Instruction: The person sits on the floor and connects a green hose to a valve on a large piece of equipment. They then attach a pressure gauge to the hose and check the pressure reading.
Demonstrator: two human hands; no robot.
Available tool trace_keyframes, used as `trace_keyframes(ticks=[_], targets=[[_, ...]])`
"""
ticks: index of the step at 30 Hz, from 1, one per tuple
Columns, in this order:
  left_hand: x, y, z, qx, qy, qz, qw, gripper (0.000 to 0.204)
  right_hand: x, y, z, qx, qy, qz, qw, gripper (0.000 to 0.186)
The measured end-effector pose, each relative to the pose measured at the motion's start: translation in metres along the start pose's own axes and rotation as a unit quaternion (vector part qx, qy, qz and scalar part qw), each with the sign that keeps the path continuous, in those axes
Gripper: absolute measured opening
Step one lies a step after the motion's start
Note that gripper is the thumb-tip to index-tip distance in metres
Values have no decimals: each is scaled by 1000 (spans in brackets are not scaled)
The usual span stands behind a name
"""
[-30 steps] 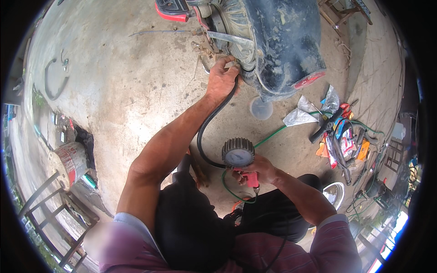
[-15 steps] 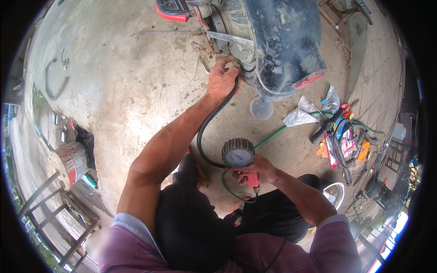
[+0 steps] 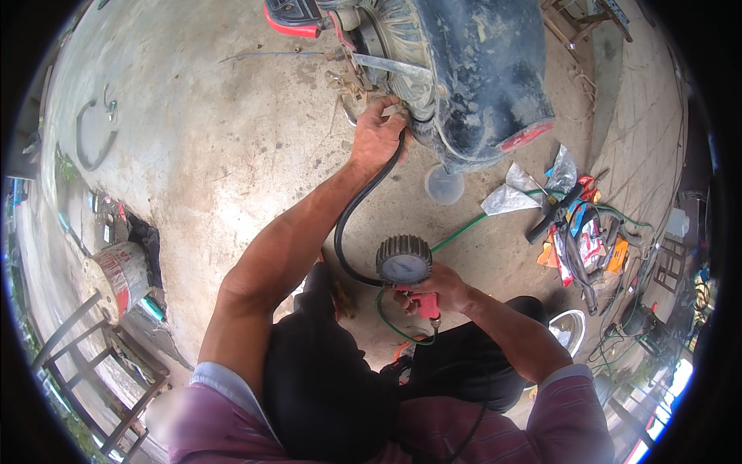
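Note:
A tire inflator with a round dial gauge (image 3: 404, 267) and a red handle (image 3: 427, 305) is in my right hand (image 3: 450, 289), whose fingers wrap round the handle. From the gauge a black rubber hose (image 3: 345, 220) curves up to my left hand (image 3: 379, 138). That hand is closed round the hose end, low against the wheel (image 3: 413, 77) of a scooter-like vehicle. Its fingers cover the hose tip, so whether it sits on a valve is hidden. The dark, dusty fender (image 3: 491, 66) with a red reflector bulges over the wheel. A green air line (image 3: 380, 313) joins the handle from below.
On the right lies a pile of tools, wrappers and rubber pieces (image 3: 576, 240). A clear round lid or dish (image 3: 444, 185) rests near the fender. At left stand a dented metal drum (image 3: 120, 278) and a metal frame (image 3: 93, 363). A curved pipe (image 3: 89, 147) lies on the concrete.

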State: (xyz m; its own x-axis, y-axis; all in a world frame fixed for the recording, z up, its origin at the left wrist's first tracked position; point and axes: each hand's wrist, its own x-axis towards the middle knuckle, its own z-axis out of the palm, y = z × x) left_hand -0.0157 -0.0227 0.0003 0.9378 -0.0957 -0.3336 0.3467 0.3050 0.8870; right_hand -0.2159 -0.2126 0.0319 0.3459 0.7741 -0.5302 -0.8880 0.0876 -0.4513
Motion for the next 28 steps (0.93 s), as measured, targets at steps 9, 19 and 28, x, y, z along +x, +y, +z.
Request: trace_keyframes(ticks=[9, 19, 28], targets=[[-2, 0, -2, -8, -24, -15, 1000, 47, 0, -2, -5, 39, -19, 12, 999, 31], [-18, 4, -49, -39, -103, -125, 986, 35, 4, 1, -21, -137, 12, 51, 989, 31], [-54, -11, -173, -120, 4, -158, 980, 68, -18, -39, -56, -127, 1, 89, 988, 44]])
